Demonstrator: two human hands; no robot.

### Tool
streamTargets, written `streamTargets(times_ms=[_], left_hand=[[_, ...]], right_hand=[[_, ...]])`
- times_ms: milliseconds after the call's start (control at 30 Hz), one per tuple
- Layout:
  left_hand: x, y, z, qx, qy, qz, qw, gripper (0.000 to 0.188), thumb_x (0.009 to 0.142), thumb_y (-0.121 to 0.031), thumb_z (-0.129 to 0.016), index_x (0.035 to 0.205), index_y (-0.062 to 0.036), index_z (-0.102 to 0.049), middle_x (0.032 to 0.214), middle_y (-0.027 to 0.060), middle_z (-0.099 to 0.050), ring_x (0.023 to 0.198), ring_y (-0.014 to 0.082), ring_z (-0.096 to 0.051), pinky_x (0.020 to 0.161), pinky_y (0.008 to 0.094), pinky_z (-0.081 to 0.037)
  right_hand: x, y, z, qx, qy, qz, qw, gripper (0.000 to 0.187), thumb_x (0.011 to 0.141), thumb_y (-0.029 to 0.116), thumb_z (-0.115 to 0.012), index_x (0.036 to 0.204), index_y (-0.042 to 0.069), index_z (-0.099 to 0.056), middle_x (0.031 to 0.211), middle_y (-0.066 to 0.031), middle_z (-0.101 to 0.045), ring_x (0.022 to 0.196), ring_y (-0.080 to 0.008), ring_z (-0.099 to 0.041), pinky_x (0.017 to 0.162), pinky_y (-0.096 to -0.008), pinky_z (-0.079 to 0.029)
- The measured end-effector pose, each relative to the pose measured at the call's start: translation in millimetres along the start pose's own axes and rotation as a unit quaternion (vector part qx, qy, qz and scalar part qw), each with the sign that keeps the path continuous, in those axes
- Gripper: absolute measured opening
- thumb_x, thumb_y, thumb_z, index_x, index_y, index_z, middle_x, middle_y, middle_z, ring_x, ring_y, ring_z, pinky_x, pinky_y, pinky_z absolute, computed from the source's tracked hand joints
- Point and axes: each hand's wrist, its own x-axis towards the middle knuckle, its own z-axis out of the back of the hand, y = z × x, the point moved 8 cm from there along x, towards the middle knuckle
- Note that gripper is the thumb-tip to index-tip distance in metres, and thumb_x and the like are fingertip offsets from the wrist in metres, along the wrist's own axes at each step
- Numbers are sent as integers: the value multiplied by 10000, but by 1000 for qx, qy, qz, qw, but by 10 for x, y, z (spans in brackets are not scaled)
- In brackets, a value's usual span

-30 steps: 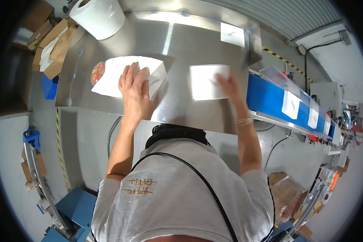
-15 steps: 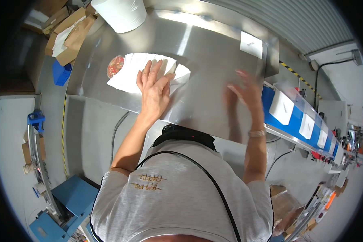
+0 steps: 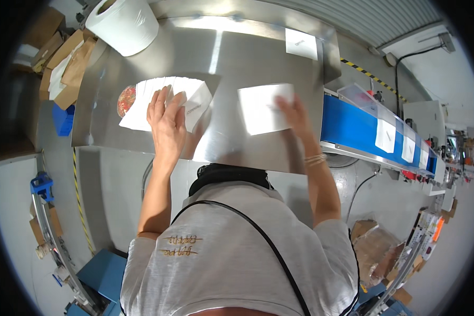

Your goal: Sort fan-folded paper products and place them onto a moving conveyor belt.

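On the steel table's left part lies a fanned stack of flat white packets (image 3: 199, 92). My left hand (image 3: 167, 124) rests on it, fingers stretched out and lying flat. A round red patterned piece (image 3: 126, 101) shows from under the stack's left edge. Over the table to the right, my right hand (image 3: 298, 120) grips a square white packet (image 3: 259, 109) by its right side. Both are smeared by motion, and the thumb is hard to make out. Small dark print marks the stack's rightmost packet.
A blue conveyor belt (image 3: 347, 125) at the right carries several white packets (image 3: 385, 136) under a clear cover. Another white packet (image 3: 301, 43) lies at the table's back right. A big white roll (image 3: 124, 29) stands at the back left, near cardboard boxes (image 3: 68, 66) and a blue bin (image 3: 63, 119).
My right hand was over the table's right end without a packet; now it has one. The belt's nearest packet has moved away from the table. My left hand stays on the stack.
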Motion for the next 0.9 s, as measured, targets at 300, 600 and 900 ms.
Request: streamTargets(times_ms=[300,600,900], left_hand=[[9,23,-6,-30,-25,-21,999,303,743,48,-627,1014,-76,-682,1278,166,-517,1243,396,-413,1041,486,-290],[-5,-56,-75,-19,18,-38,999,300,726,63,-605,949,-118,-690,1369,150,-450,1341,395,-303,1096,532,-147],[48,100,-3,11,0,-14,1000,430,728,-71,-694,1151,-83,-615,1408,238,-364,1340,417,-284,1080,535,-191]], right_hand=[[-505,-40,2376,-656,-274,-222,667,840,768,641,-596,1342,53,-416,1276,-210,-522,1120,-318,-543,881,-466,-456],[64,945,-921,-143,283,88,944,653,756,205,-751,1333,157,-451,1252,-122,-540,1142,-276,-522,968,-385,-430],[125,764,-1374,13,280,-24,960,456,797,242,-732,1126,-11,-544,1148,-113,-573,1070,-210,-543,941,-325,-426]])
